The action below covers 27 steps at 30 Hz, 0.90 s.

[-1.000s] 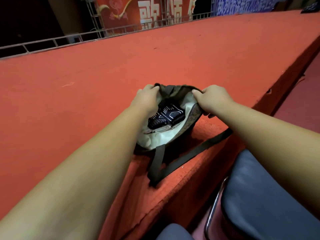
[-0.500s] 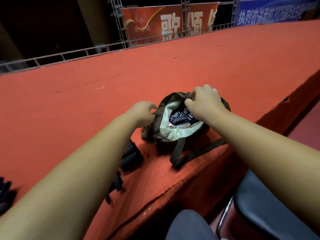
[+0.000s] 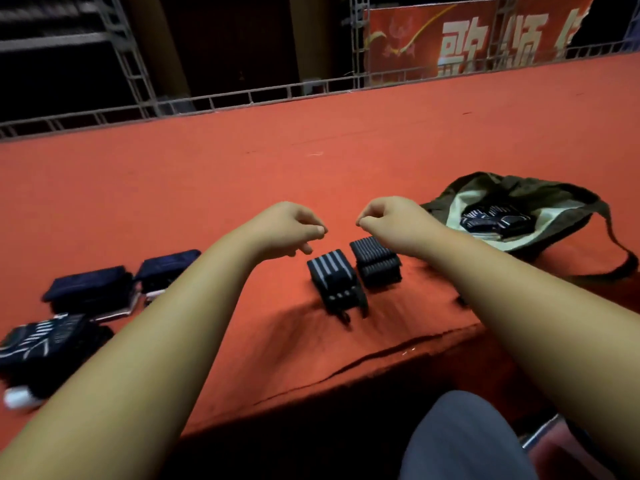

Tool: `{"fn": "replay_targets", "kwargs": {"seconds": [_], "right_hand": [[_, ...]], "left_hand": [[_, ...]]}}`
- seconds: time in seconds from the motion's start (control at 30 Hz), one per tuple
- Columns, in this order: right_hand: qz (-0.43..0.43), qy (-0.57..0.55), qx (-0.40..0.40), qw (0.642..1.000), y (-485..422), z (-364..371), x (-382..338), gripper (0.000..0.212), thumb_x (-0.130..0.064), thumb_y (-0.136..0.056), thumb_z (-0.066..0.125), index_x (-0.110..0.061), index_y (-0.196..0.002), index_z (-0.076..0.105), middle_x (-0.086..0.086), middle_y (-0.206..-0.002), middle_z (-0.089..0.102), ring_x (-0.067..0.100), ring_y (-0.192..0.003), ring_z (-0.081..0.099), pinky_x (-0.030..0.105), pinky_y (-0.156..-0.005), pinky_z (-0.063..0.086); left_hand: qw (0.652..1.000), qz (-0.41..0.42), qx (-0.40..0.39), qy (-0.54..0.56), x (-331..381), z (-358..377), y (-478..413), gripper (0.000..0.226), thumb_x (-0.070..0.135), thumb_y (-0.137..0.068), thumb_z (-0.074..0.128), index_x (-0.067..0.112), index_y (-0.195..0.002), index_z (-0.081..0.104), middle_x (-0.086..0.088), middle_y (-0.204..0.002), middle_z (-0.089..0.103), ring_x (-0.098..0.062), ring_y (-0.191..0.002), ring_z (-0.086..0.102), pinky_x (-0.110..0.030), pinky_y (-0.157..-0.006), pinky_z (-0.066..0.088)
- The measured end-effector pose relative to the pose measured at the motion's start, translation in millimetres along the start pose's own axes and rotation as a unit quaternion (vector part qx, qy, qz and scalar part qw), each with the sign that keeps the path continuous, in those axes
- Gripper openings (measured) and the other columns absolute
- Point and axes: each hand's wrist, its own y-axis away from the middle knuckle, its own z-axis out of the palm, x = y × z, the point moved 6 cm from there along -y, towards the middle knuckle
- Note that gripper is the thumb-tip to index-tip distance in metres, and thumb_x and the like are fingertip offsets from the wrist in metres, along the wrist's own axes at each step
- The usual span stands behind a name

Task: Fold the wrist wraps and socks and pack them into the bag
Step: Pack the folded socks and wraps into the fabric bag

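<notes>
An olive bag (image 3: 519,188) with a pale lining lies open at the right on the red carpeted platform (image 3: 311,168), with black-and-white patterned items (image 3: 495,218) inside it. Two folded black striped wrist wraps (image 3: 334,278) (image 3: 375,259) sit side by side in the middle. My left hand (image 3: 287,228) and my right hand (image 3: 391,220) hover just above them, fingers loosely curled, holding nothing. At the left lie two folded dark navy bundles (image 3: 91,289) (image 3: 168,268) and a black patterned sock bundle (image 3: 45,344).
The platform's front edge (image 3: 346,368) drops off close to me. The bag's strap (image 3: 620,251) trails to the right. A metal truss rail (image 3: 242,97) and a red banner (image 3: 467,39) stand behind. A grey chair seat (image 3: 460,438) is below.
Both hands let go of the bag's opening and moved left to hover over the two wrist wraps. The view swung left, bringing the bundles at the left into sight.
</notes>
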Motion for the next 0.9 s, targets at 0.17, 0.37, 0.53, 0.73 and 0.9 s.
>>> {"fn": "replay_targets", "kwargs": {"seconds": [0.17, 0.37, 0.53, 0.73, 0.9], "right_hand": [[-0.063, -0.030, -0.068, 0.995, 3.1, 70.1, -69.6, 0.019, -0.023, -0.100, 0.060, -0.023, -0.098, 0.079, -0.010, -0.073, 0.067, -0.003, -0.063, 0.062, 0.013, -0.050, 0.037], [-0.103, -0.066, -0.158, 0.980, 12.9, 154.2, -144.5, 0.020, -0.023, -0.100, 0.062, -0.026, -0.091, 0.080, -0.010, -0.086, 0.076, 0.005, -0.081, 0.069, 0.023, -0.068, 0.045], [-0.118, -0.087, -0.213, 0.966, 26.7, 223.1, -198.4, 0.017, -0.029, -0.098, 0.065, -0.023, -0.093, 0.080, 0.005, -0.087, 0.079, 0.019, -0.073, 0.068, 0.029, -0.063, 0.047], [-0.142, -0.130, -0.258, 0.947, 46.6, 299.0, -251.0, 0.016, -0.028, -0.099, 0.065, -0.023, -0.090, 0.077, 0.002, -0.094, 0.079, 0.026, -0.087, 0.077, 0.033, -0.069, 0.052], [-0.185, -0.124, -0.224, 0.949, 49.0, 331.8, -291.1, 0.020, -0.040, -0.103, 0.065, -0.022, -0.106, 0.074, -0.009, -0.104, 0.071, 0.012, -0.102, 0.066, 0.028, -0.084, 0.043]], "left_hand": [[0.996, -0.071, 0.052, -0.002, -79.2, -59.3, 77.5, 0.017, 0.033, -0.102, 0.065, 0.025, -0.101, 0.080, 0.006, -0.097, 0.081, -0.021, -0.090, 0.078, -0.039, -0.076, 0.060], [0.976, -0.149, 0.155, 0.017, -164.3, -111.8, 169.3, 0.016, 0.039, -0.100, 0.067, 0.030, -0.095, 0.080, 0.001, -0.080, 0.079, -0.013, -0.063, 0.064, -0.025, -0.060, 0.051], [0.941, -0.197, 0.275, 0.009, -224.8, -144.5, 238.3, 0.016, 0.024, -0.100, 0.064, 0.028, -0.098, 0.080, 0.013, -0.090, 0.076, -0.006, -0.077, 0.068, -0.030, -0.072, 0.050], [0.868, -0.301, 0.395, 0.026, -300.9, -164.0, 294.7, 0.028, 0.020, -0.097, 0.064, 0.018, -0.123, 0.074, -0.002, -0.125, 0.074, -0.021, -0.113, 0.068, -0.032, -0.096, 0.050], [0.825, -0.377, 0.395, 0.145, -363.7, -143.6, 309.9, 0.066, 0.066, -0.091, 0.065, 0.008, -0.122, 0.071, -0.008, -0.122, 0.074, -0.025, -0.114, 0.068, -0.035, -0.089, 0.050]]}}
